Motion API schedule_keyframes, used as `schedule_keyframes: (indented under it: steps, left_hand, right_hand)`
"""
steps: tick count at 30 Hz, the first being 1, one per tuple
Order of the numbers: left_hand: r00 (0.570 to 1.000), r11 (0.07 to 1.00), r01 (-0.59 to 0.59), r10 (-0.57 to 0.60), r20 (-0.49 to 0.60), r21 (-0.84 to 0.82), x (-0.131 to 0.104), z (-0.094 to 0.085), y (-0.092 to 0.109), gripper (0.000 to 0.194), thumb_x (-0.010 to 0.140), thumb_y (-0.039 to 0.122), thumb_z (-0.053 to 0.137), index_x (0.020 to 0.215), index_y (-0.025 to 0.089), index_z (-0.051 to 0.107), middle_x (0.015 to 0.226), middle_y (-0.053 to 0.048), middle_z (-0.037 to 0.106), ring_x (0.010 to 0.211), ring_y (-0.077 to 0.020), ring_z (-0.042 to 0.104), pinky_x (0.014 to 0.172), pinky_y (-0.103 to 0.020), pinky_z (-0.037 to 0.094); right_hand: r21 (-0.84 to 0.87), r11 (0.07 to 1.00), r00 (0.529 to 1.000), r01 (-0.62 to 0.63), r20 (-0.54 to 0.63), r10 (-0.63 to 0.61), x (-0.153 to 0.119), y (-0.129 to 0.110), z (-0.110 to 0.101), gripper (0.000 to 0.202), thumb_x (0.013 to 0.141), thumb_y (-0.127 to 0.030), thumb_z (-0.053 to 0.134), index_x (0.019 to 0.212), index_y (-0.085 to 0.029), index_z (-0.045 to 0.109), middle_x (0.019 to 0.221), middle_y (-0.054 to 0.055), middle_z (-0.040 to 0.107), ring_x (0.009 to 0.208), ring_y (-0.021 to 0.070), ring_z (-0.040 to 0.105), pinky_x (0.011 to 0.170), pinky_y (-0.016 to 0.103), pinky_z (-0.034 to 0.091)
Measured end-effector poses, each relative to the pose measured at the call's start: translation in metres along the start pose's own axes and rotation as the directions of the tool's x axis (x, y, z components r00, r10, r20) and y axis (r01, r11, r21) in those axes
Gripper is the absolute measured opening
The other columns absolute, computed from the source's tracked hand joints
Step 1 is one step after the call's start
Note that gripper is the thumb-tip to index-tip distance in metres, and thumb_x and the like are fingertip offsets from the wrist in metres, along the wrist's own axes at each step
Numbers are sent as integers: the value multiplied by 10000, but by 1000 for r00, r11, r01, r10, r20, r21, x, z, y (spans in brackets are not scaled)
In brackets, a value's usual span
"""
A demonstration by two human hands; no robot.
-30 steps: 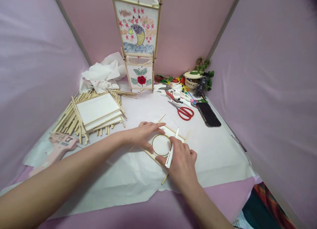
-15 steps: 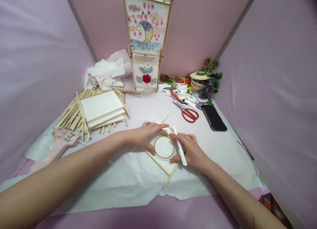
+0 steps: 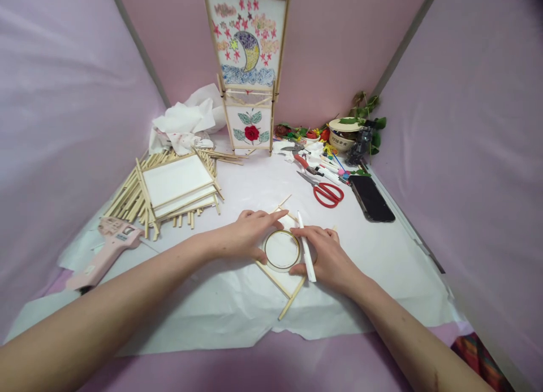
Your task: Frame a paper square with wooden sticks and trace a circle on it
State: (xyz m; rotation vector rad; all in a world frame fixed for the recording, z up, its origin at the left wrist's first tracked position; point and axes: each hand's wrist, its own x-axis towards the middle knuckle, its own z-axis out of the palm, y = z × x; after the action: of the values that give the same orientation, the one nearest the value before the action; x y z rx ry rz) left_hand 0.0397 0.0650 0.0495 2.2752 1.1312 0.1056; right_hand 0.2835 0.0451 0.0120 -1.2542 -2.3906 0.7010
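Observation:
A wooden-stick frame backed with white paper lies turned at an angle on the table. On its paper rests a ring that looks like a roll of clear tape, its inner rim gold-brown. My left hand grips the ring's left side, thumb at the lower left, index finger stretched over the far side. My right hand holds a white pen slanted across its fingers, while its thumb and fingertips touch the ring's right side. The pen's tip end points away from me.
Left are a pink glue gun, piled wooden sticks and papered frames. A decorated lantern-like stand rises behind. Red-handled scissors, pliers, a phone and a lidded bowl are at right.
The view has shifted slightly. Both hands stay around the ring, and the pen in my right hand stands a little more upright.

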Motion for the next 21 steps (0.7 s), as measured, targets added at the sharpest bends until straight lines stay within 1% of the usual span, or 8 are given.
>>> schedule_keyframes:
  steps: [4,6,8,10,12,15,18,21]
  left_hand:
    - [1000,1000,26,-26,-7,-14,-5,0,5,1031,701,237,729,1499,326,82,1415,-14,512,1308,-305,381,1051,-443,242]
    - [999,999,40,-40,1,-25,-8,2,8,1028,710,320,727,1505,313,75,1433,-33,492,1324,-319,365,1059,-465,234]
    - [997,997,71,-72,-20,-39,-11,9,12,1058,694,420,744,1508,293,80,1440,-62,481,1336,-334,351,1067,-485,223]
    - [988,993,107,-113,-104,-56,-12,21,15,1097,665,464,767,1508,280,89,1430,-83,485,1335,-334,355,1069,-490,222]
    - [968,988,137,-149,-203,-71,-13,34,15,1103,652,443,786,1505,277,106,1428,-86,483,1337,-324,359,1065,-478,234]
    - [952,988,133,-150,-265,-82,-13,46,14,1109,647,433,801,1504,286,113,1429,-71,484,1341,-313,360,1074,-460,234]
    - [957,991,106,-123,-261,-79,-14,44,13,1113,653,439,801,1508,294,104,1427,-71,487,1337,-318,367,1080,-461,226]
    - [974,996,57,-71,-216,-72,-14,33,10,1135,647,439,812,1513,295,93,1419,-70,497,1329,-319,376,1090,-460,211]
  right_hand:
    - [-20,1000,1000,3,-10,-3,-1,-3,-1,668,665,-424,815,1251,-275,531,1258,89,609,1210,297,501,963,452,308]
    - [-29,1000,1000,-1,-16,1,-1,-3,-1,645,674,-418,805,1243,-270,539,1249,92,614,1200,298,510,956,454,313]
    - [-30,1000,1000,4,-22,-5,-2,-4,0,630,686,-414,795,1243,-266,539,1243,93,617,1193,295,517,951,452,318]
    - [-24,1000,999,17,-32,-18,-3,-3,0,609,709,-414,776,1248,-264,535,1241,94,618,1194,289,517,953,449,319]
    - [-15,1000,999,23,-40,-24,-3,-2,1,590,729,-419,759,1251,-265,530,1244,92,617,1197,284,515,959,451,314]
    - [1,1000,999,21,-33,-21,-3,-1,1,618,712,-425,773,1254,-264,523,1259,93,610,1206,285,508,975,461,300]
    - [9,1000,999,5,-37,-5,-5,-2,2,629,703,-415,776,1257,-266,519,1265,93,605,1218,286,502,985,465,296]
    - [-3,999,995,-53,-81,53,-11,-10,9,603,724,-412,748,1260,-269,513,1258,90,607,1219,290,499,985,478,295]
